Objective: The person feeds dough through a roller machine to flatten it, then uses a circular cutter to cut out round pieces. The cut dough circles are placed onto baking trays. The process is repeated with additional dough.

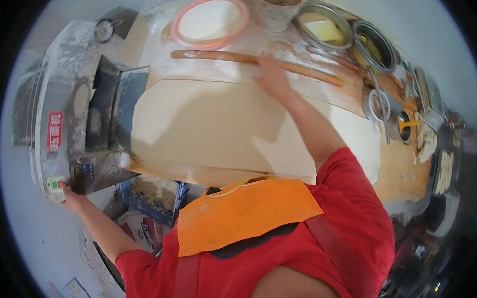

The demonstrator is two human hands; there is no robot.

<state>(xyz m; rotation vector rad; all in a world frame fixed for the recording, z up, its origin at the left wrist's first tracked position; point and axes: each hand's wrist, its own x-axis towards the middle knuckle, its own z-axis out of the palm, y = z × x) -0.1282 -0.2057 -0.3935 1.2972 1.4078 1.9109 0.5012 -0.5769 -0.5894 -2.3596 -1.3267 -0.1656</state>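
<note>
My left hand is at a small switch box with a green and a red button, on the front corner of a floury dough-rolling machine. One finger stretches onto the red button; the other fingers are hard to make out. My right hand reaches across the table, its fingers lying over a long wooden rolling pin and its thumb apart, off the pin. A wide, smooth dough sheet lies spread below the pin, with its left end by the machine's opening.
At the back stand a pink-rimmed basin of white flour, a bucket, a metal bowl with a pale yellow block and a dark pot. A strainer lies at right. A blue crate sits below the table's left edge.
</note>
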